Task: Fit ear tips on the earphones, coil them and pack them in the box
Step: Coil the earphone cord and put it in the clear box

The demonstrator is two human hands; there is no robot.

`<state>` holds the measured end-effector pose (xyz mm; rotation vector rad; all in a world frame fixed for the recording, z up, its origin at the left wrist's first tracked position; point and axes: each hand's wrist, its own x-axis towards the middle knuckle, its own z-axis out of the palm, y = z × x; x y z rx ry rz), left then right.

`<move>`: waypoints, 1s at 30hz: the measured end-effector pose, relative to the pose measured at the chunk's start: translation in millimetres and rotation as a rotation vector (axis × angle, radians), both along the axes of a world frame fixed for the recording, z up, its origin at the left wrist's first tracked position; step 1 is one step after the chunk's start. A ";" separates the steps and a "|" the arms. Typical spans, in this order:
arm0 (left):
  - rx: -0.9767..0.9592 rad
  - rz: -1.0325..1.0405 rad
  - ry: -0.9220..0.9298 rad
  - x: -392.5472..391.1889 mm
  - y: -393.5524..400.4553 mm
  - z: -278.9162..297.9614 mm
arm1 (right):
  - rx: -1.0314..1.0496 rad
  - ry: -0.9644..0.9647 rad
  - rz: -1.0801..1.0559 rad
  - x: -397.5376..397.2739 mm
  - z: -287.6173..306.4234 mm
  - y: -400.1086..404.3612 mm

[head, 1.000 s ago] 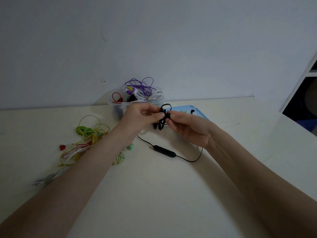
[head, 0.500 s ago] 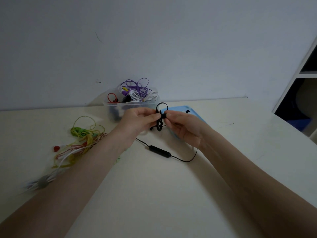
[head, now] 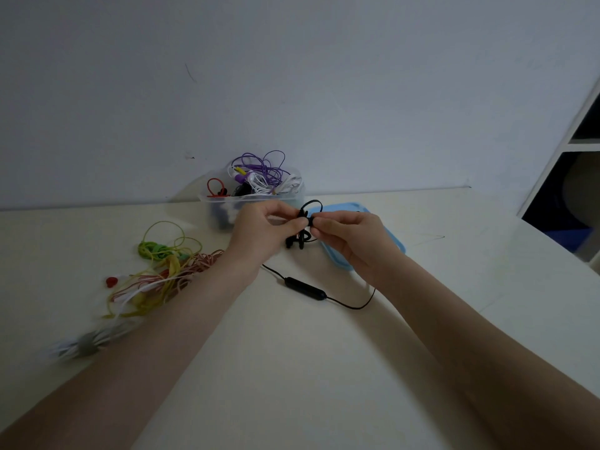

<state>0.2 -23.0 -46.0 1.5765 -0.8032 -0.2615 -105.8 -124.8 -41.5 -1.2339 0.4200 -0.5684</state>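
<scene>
My left hand (head: 259, 232) and my right hand (head: 350, 238) meet above the table, both pinching an earbud of the black earphones (head: 303, 219). One ear hook loops up above my fingertips; the second earbud dangles just below. The black cable runs down to the inline remote (head: 305, 288) lying on the table and curves back under my right wrist. Whether an ear tip is between my fingers I cannot tell. Behind my hands stands the clear plastic box (head: 214, 206), holding purple, white and red earphones.
A light blue lid (head: 396, 245) lies on the table behind my right hand. A tangle of green, yellow and red earphones (head: 162, 271) lies left of my left forearm, with a grey-tied white bundle (head: 87, 345) nearer me. A white shelf (head: 571, 147) stands at right.
Both hands stay pinched on the black earbud and have barely shifted. The whole view slid slightly as my head moved.
</scene>
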 end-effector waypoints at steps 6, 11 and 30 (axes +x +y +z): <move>-0.023 0.024 -0.373 -2.3 -2.2 -3.4 | 0.116 -0.007 0.023 2.1 -3.1 -0.4; -0.011 0.006 -0.122 1.5 -2.5 0.6 | 0.131 -0.062 0.027 4.7 -3.3 -3.1; -0.039 -0.249 0.210 -1.7 1.7 -4.3 | -0.071 0.004 0.013 0.0 -4.1 -2.6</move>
